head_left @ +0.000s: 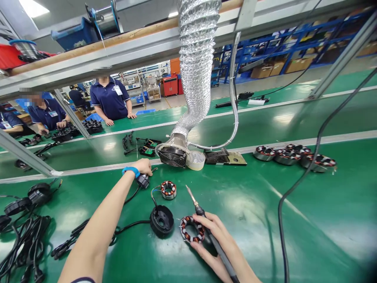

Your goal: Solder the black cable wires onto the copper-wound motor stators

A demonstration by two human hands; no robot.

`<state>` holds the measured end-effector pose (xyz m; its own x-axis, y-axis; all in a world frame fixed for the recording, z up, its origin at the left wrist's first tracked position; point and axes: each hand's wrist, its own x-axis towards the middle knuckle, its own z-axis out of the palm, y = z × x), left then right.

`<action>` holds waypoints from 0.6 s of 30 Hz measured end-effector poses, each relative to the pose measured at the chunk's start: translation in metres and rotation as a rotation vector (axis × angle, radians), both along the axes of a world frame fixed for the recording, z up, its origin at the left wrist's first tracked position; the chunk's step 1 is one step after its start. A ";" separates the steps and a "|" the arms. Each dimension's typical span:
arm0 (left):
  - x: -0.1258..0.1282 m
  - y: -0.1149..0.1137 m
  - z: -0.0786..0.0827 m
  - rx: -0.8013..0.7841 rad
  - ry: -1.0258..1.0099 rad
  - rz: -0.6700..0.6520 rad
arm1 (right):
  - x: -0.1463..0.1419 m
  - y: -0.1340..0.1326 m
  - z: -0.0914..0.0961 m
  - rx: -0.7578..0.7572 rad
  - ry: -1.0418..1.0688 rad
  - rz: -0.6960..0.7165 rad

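My left hand (144,168), with a blue band at the wrist, reaches forward and is closed at a small black housing (143,181). A cable trails from the housing, and bare wire ends show by my fingertips. In my right hand (219,239) a soldering iron (200,210) lies with its tip pointing forward and left. The thumb and fingers of that same hand grip a motor stator (186,232) with copper windings. Left of it a round black housing (161,221) rests on the green bench. Coloured wires link this housing to a second stator (168,190) just behind it.
A fume fan (173,156) under a silver duct (196,59) stands at the back, beside a roll of tape (196,160) and a soldering stand (226,157). Several stators (287,156) sit at back right. Black cables (26,243) heap at left. A hanging cable (282,220) crosses the right side.
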<state>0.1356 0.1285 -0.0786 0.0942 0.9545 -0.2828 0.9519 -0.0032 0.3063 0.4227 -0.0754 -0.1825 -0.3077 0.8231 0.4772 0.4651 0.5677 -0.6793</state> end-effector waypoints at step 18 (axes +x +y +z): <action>0.023 -0.220 0.024 -0.481 -0.775 -0.203 | -0.015 0.017 0.031 -0.077 0.065 0.069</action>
